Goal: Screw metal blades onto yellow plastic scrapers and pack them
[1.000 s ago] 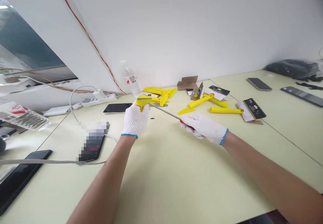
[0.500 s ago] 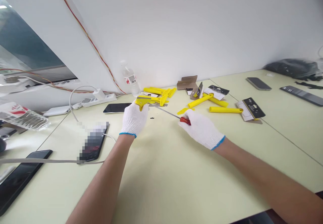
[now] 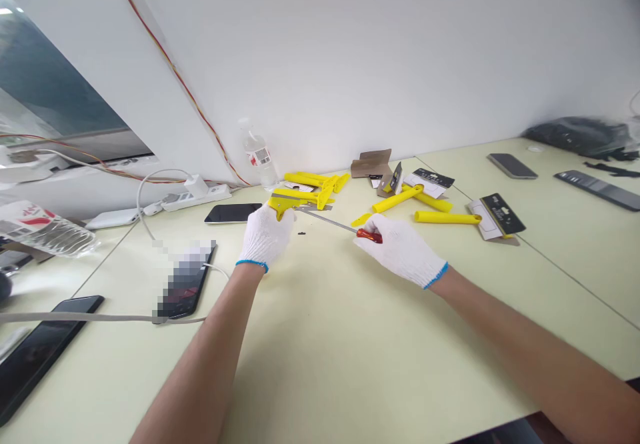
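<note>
Both my hands wear white knit gloves. My left hand (image 3: 266, 236) is closed around a yellow plastic scraper (image 3: 286, 201) with a metal blade, held just above the table. My right hand (image 3: 400, 249) grips a screwdriver (image 3: 345, 227) by its red handle. Its thin metal shaft points left, and the tip meets the scraper's head by the blade. A small dark speck, perhaps a screw (image 3: 302, 234), lies on the table below the shaft.
More yellow scraper parts (image 3: 320, 183) and yellow handles (image 3: 447, 218) lie behind my hands, with black-and-white packaging cards (image 3: 500, 216) and cardboard (image 3: 371, 163). A water bottle (image 3: 257, 155), a power strip (image 3: 196, 196), a cabled phone (image 3: 184, 283) and other phones (image 3: 231, 213) lie left.
My right hand turned and shifted on the screwdriver, so its red handle now shows at the fingertips. The left hand and scraper stayed almost still.
</note>
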Action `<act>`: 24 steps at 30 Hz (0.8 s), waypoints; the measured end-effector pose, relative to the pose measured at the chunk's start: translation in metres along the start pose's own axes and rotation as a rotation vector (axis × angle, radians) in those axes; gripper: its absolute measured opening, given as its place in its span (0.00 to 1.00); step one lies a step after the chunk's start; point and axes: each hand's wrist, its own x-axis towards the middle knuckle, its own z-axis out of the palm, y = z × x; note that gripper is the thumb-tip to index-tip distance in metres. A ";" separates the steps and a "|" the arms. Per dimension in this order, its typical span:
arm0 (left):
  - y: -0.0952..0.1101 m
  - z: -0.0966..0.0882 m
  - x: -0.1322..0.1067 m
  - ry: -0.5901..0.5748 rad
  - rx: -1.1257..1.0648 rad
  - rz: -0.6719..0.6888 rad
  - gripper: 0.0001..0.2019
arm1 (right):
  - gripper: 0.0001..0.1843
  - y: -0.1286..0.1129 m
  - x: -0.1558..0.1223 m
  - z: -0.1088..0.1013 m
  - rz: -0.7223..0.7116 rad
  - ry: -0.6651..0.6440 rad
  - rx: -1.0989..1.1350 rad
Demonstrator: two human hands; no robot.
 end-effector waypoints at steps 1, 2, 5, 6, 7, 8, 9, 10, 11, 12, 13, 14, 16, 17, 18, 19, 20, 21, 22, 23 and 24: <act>0.000 0.000 0.000 0.000 -0.008 -0.002 0.12 | 0.13 0.000 0.000 0.000 -0.005 0.013 -0.010; 0.001 -0.001 -0.001 -0.001 -0.014 -0.008 0.12 | 0.13 0.000 0.000 -0.001 -0.010 0.020 -0.015; 0.004 -0.003 -0.003 -0.007 -0.027 -0.036 0.11 | 0.12 0.000 0.000 -0.002 -0.022 0.031 -0.006; 0.006 -0.003 -0.004 -0.008 -0.034 -0.044 0.11 | 0.12 0.000 0.000 -0.003 -0.023 0.031 0.000; 0.007 -0.004 -0.005 -0.009 -0.042 -0.052 0.11 | 0.12 0.000 0.000 -0.003 -0.023 0.033 0.004; 0.008 -0.005 -0.005 -0.010 -0.053 -0.059 0.11 | 0.11 -0.001 -0.001 -0.003 -0.024 0.034 0.009; 0.009 -0.005 -0.006 -0.010 -0.063 -0.064 0.11 | 0.11 -0.001 -0.001 -0.003 -0.027 0.035 0.013; 0.009 -0.005 -0.006 -0.010 -0.073 -0.068 0.11 | 0.12 -0.001 -0.002 -0.003 -0.028 0.036 0.012; 0.009 -0.005 -0.006 -0.014 -0.084 -0.066 0.11 | 0.12 -0.001 -0.002 -0.003 -0.031 0.039 0.006; 0.009 -0.005 -0.005 -0.017 -0.095 -0.062 0.10 | 0.12 -0.001 -0.003 -0.003 -0.035 0.040 -0.003; 0.008 -0.004 -0.005 -0.019 -0.104 -0.058 0.10 | 0.12 -0.001 -0.003 -0.004 -0.038 0.041 -0.010; 0.007 -0.004 -0.005 -0.019 -0.113 -0.057 0.10 | 0.12 -0.001 -0.003 -0.004 -0.041 0.042 -0.015; 0.006 -0.003 -0.004 -0.015 -0.132 -0.062 0.10 | 0.12 -0.001 -0.004 -0.004 -0.043 0.046 -0.016; 0.005 -0.003 -0.004 -0.015 -0.142 -0.068 0.10 | 0.11 -0.001 -0.004 -0.004 -0.042 0.047 -0.014; 0.005 -0.004 -0.004 -0.019 -0.153 -0.073 0.10 | 0.11 -0.001 -0.004 -0.004 -0.040 0.049 -0.015; 0.005 -0.004 -0.005 -0.026 -0.163 -0.077 0.10 | 0.11 -0.001 -0.003 -0.004 -0.040 0.051 -0.017; 0.005 -0.005 -0.005 -0.036 -0.170 -0.080 0.10 | 0.11 -0.001 -0.003 -0.004 -0.042 0.052 -0.019; 0.005 -0.005 -0.006 -0.044 -0.173 -0.084 0.10 | 0.12 0.000 -0.003 -0.003 -0.041 0.054 -0.017; 0.005 -0.005 -0.006 -0.049 -0.176 -0.087 0.10 | 0.12 0.000 -0.003 -0.002 -0.040 0.056 -0.014; 0.005 -0.006 -0.006 -0.052 -0.177 -0.091 0.10 | 0.12 0.000 -0.003 -0.002 -0.038 0.059 -0.011; 0.004 -0.006 -0.006 -0.054 -0.178 -0.095 0.10 | 0.12 0.001 -0.002 -0.001 -0.036 0.060 -0.014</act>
